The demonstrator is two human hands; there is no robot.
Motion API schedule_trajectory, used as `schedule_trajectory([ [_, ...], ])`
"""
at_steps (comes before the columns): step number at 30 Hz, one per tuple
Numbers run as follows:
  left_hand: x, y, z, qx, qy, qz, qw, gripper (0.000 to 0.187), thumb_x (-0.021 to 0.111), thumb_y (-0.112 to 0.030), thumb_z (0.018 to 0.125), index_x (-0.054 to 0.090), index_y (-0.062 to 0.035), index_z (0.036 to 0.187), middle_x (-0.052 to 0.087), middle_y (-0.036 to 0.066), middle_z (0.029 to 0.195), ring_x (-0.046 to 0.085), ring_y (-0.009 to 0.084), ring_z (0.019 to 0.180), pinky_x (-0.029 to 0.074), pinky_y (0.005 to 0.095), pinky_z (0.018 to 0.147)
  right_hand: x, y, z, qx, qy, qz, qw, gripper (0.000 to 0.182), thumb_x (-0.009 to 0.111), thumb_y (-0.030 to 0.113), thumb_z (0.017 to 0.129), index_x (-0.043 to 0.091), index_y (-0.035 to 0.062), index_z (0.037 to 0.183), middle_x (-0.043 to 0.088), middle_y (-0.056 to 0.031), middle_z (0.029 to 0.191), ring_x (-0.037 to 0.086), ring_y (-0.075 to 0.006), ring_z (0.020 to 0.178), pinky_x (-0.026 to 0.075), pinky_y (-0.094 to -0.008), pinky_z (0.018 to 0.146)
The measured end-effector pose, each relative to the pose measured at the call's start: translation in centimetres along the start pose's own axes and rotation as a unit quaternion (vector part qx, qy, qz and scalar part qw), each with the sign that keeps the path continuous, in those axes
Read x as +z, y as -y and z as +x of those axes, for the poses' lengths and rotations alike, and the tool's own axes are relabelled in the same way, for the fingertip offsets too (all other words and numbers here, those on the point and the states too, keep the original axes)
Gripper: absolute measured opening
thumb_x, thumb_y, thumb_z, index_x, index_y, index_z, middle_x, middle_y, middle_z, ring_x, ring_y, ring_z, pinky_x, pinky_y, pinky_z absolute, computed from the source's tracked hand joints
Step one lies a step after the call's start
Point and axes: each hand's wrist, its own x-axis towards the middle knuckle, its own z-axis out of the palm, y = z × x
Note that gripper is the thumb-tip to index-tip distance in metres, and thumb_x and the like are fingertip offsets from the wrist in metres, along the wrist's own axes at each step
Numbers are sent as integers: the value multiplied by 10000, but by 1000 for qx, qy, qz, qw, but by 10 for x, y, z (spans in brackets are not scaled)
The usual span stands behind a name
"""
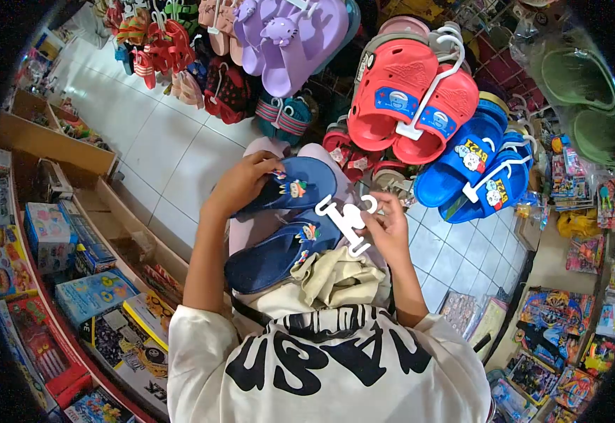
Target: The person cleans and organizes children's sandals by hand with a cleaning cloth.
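Two dark blue sandals with small cartoon figures on their straps lie over my lap, the upper sandal point(307, 175) above the lower sandal point(262, 266). My left hand point(245, 182) is closed on the upper sandal's strap. In my right hand point(386, 227), the fingers pinch a white plastic hanger point(346, 222), which lies at the right ends of the sandals. A crumpled beige cloth point(339, 276) rests just below the hanger, beside the lower sandal.
Red clogs point(434, 102), blue sandals point(466, 158) and purple sandals point(279, 42) hang ahead. Shelves with boxed toys point(82, 295) curve along the left. Packaged toys point(554, 317) hang on the right. White floor tiles point(166, 137) show beyond my lap.
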Motion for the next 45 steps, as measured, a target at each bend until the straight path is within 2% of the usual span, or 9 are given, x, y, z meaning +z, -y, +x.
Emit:
schedule_trajectory([
  [5, -3, -19, -19, -46, -48, 84, 994, 313, 582, -56, 819, 591, -127, 1124, 538, 129, 1234, 514, 357, 1139, 398, 473, 987, 2, 6, 0, -106, -27, 2, 994, 310, 628, -53, 850, 446, 25, 1089, 613, -75, 954, 616, -105, 821, 472, -227, 744],
  [8, 0, -43, -28, -62, -122, 105, 985, 344, 619, -154, 833, 569, -137, 1173, 493, 124, 1297, 465, 361, 1201, 305, 538, 1060, 15, 22, 4, -260, -59, -124, 956, 312, 640, -54, 845, 424, 32, 1053, 611, -89, 937, 605, -105, 809, 476, -231, 735],
  [12, 11, -79, -49, -83, -101, 45, 990, 457, 680, -324, 815, 553, -150, 1218, 441, 126, 1371, 409, 355, 1280, 212, 592, 1096, 24, 2, 21, -135, 12, 82, 987, 306, 610, -86, 851, 369, 55, 978, 605, -101, 912, 609, -134, 791, 511, -265, 704],
  [18, 36, -77, -67, -117, -112, 13, 987, 544, 712, -413, 781, 555, -155, 1233, 343, 103, 1488, 361, 325, 1343, 149, 620, 1100, 21, -37, 20, 53, 50, 126, 989, 290, 597, -60, 863, 381, 80, 996, 637, -116, 887, 668, -205, 799, 539, -285, 679],
  [24, 36, -75, -69, -125, -105, -17, 986, 556, 741, -356, 749, 560, -122, 1220, 305, 129, 1512, 330, 339, 1370, 103, 611, 1117, 7, -34, 25, 57, 152, 17, 987, 282, 596, -12, 895, 456, 34, 1135, 646, -71, 927, 634, -116, 789, 497, -230, 656],
  [33, 44, -64, -76, -84, -126, 4, 988, 365, 750, -398, 730, 663, -142, 975, 344, 129, 1496, 406, 324, 1317, 127, 660, 1078, 6, -20, 42, 62, 212, -45, 974, 178, 562, -41, 895, 519, 21, 1056, 627, -30, 916, 593, -77, 799, 471, -221, 653],
  [36, 44, -64, -77, -106, -123, 2, 987, 361, 768, -360, 713, 696, -135, 987, 302, 144, 1519, 365, 339, 1354, 80, 635, 1103, -7, -18, 53, 74, 252, -64, 963, 169, 577, -46, 882, 528, 17, 1030, 621, -30, 911, 594, -78, 823, 481, -228, 679],
  [42, 45, -71, -72, -156, -120, -16, 980, 651, 771, -456, 674, 619, -127, 1215, 198, 182, 1552, 321, 354, 1382, 58, 641, 1097, -18, 19, 60, 122, 279, -123, 945, 169, 619, -3, 875, 570, 15, 1036, 610, -22, 885, 574, -71, 759, 471, -228, 651],
  [45, 50, -71, -68, -135, -152, 12, 979, 702, 740, -500, 699, 572, -112, 1259, 195, 188, 1550, 394, 345, 1330, 92, 684, 1064, -12, 24, 69, 65, 337, -134, 929, 145, 619, 14, 882, 582, 8, 1022, 600, -3, 864, 551, -53, 753, 447, -213, 637],
])
